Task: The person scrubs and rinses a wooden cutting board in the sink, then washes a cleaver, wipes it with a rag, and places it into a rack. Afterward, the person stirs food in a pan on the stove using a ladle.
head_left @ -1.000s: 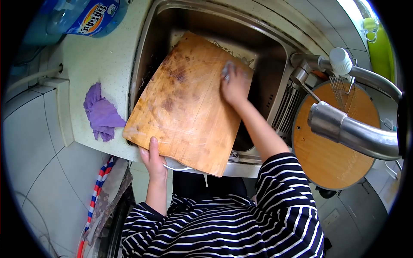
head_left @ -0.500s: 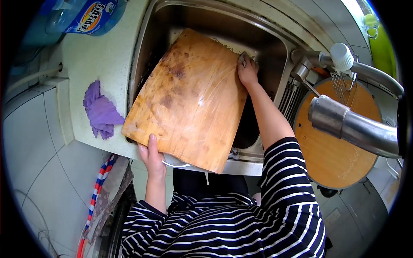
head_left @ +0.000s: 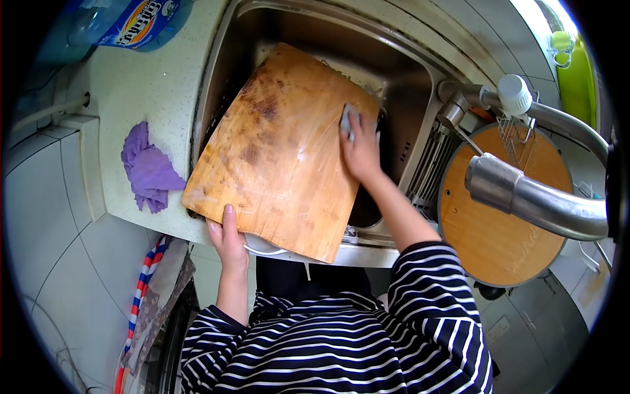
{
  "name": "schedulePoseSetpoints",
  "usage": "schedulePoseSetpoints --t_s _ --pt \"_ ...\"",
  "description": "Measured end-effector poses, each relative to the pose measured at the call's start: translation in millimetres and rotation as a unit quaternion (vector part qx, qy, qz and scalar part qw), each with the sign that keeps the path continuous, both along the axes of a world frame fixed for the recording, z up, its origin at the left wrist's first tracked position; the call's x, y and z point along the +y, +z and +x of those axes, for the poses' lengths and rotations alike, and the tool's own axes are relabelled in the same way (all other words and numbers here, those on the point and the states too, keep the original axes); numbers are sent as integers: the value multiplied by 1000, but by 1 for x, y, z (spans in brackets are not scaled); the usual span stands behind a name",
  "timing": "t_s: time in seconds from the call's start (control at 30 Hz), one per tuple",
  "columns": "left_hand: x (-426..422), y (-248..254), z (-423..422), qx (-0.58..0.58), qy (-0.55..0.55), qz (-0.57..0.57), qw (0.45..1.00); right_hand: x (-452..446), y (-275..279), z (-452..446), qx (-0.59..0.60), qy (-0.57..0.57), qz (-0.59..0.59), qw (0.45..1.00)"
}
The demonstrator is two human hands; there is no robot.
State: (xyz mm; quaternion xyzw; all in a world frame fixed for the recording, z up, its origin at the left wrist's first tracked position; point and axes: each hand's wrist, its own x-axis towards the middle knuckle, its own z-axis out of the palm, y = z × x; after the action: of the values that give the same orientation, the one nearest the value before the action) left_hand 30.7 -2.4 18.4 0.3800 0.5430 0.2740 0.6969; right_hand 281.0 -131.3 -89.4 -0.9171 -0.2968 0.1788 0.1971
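Sink (head_left: 295, 29) mid-frame: right hand (head_left: 361, 154) came in from the edge, back wiping the cutting board (head_left: 275, 171); fingers press a grayish pad (head_left: 346, 120), probably; left hand (head_left: 228, 246) pinches the lower edge.

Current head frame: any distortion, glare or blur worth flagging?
Head view: fisheye bows the wall tiles, corners black; light blown out at top right; small glare spot on the wooden board, highlights on the faucet; sink dark beside the board; right hand shows no heavy blur.
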Motion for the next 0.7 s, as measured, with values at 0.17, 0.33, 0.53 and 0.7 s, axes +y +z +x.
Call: schedulePoseSetpoints --t_s 0.17,0.33,0.53,0.7 --pt "0 0 0 -2 -4 5 1000 53 -19 5 -26 -5 -19 999" --pt "0 -2 -1 -15 15 -8 1000 57 103 -106 144 254 146 945" --pt "-3 -7 -7 -8 50 -39 998 58 58 -55 66 197 89 974" --pt "-3 -6 -7 -4 45 -36 998 124 37 -58 20 166 131 977"
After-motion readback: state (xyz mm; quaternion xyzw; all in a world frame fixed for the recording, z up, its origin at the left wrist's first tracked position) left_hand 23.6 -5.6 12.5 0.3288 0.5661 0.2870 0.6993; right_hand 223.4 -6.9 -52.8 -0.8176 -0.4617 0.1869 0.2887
